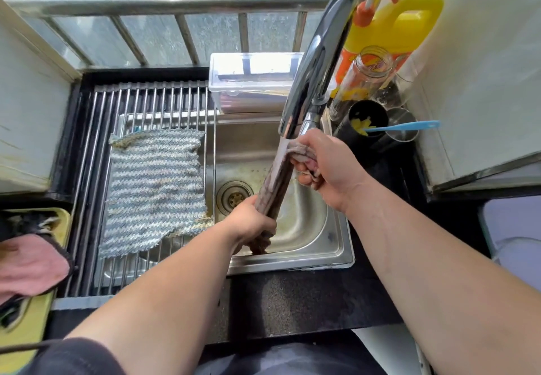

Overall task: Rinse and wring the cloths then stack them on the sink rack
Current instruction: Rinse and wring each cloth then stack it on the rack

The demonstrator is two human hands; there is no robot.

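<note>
I hold the brown cloth [273, 187] rolled into a tight rope over the sink [328, 253], slanting from the far right down toward the near edge; my right hand [328, 166] has its fingers curled round the upper end just beneath the faucet [316, 61], where running water strikes the cloth; my left hand [251, 223] is clenched round the lower end, whose tail hangs just above the basin floor, beside the drain [234, 196]; the striped blue-grey cloth [155, 190] lies flat on the sink rack [87, 169] over the left part of the sink, its right edge reaching the open basin; at the counter's left edge a pink cloth [29, 263] is draped over a yellow tray [26, 336]; a clear lidded box [251, 81] sits along the far edge; a yellow bottle [395, 29] stands in the far right corner.
</note>
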